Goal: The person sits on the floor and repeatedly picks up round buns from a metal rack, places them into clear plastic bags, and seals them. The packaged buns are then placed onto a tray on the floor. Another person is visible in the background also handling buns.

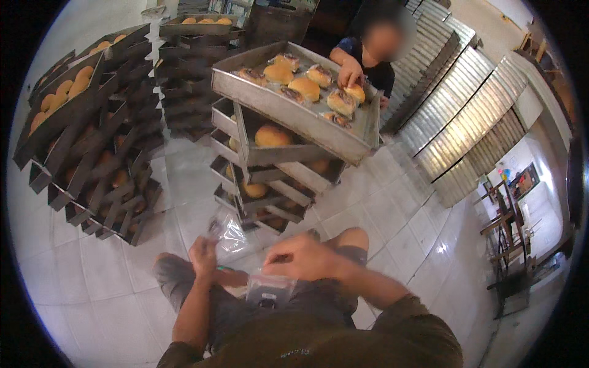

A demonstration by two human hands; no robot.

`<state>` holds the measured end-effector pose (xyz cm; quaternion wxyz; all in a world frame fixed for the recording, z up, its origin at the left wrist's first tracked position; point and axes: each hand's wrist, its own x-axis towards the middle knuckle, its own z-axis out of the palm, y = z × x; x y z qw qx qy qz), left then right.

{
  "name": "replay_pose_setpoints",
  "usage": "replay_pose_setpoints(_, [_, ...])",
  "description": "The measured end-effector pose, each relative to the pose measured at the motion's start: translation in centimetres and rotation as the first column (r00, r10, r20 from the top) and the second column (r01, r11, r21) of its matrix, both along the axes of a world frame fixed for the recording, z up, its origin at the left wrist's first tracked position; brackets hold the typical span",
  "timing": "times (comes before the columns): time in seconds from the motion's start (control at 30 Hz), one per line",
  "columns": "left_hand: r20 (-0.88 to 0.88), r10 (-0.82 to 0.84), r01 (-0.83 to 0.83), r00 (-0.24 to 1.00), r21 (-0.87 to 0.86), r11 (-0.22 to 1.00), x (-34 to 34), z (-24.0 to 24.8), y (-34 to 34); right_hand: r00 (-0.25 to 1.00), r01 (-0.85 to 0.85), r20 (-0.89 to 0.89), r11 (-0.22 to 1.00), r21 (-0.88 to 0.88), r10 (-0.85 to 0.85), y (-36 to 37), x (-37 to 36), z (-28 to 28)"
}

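My left hand [204, 256] is closed on a clear plastic bag [232, 238], which hangs up and away from the fingers above the floor. Over my lap, my right hand [300, 256] has its fingers curled and pressed together; whatever they pinch is too small to make out. Just below it a flat clear plastic packet [271, 291] with a reddish edge lies on my lap. In front stands a stack of metal trays. Its top tray [288, 116] holds several buns [305, 89], some in clear wrapping. Opposite, another person's hand [351, 72] touches a bun there.
Lower trays of the stack hold more buns [273, 136]. Tall crisscrossed stacks of bread trays [98, 132] stand at left and far left. Corrugated metal sheets [469, 113] lean at the right, with wooden furniture [503, 236] beyond. The floor [110, 276] is pale tile.
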<state>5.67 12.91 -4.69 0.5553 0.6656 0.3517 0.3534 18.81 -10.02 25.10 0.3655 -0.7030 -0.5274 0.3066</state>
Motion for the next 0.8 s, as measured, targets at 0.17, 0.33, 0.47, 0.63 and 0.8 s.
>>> replay_pose_setpoints(0.17, [-0.268, -0.065, 0.04, 0.961, -0.098, 0.994, 1.5, -4.7, 3.2, 0.813, 0.25, 0.373, 0.846, 0.471, -0.447, 6.4, 15.0, 14.4])
replay_pose_setpoints(0.33, [-0.262, -0.169, 0.188, 0.95, 0.05, 0.981, 4.4, -10.3, 2.0, 0.611, 0.392, 0.743, 0.92, 0.014, -0.272, 15.1, 31.6, 16.1])
replay_pose_setpoints(0.47, [-0.494, -0.119, 0.134, 0.861, -0.006, 0.991, 5.6, -16.3, 4.6, 0.509, 0.065, 0.854, 0.985, -0.159, 0.104, 20.1, 37.6, 13.8])
replay_pose_setpoints(0.63, [-0.302, -0.327, 0.231, 0.895, -0.313, 0.921, 3.2, -14.5, 3.5, 0.658, 0.44, 0.737, 0.873, -0.209, -0.156, 21.6, 34.8, 13.2])
replay_pose_setpoints(0.8, [-0.197, -0.312, 0.172, 0.929, -0.517, 0.839, 4.3, -13.3, 2.0, 0.599, 0.385, 0.8, 0.871, -0.304, 0.014, 20.3, 38.5, 13.2])
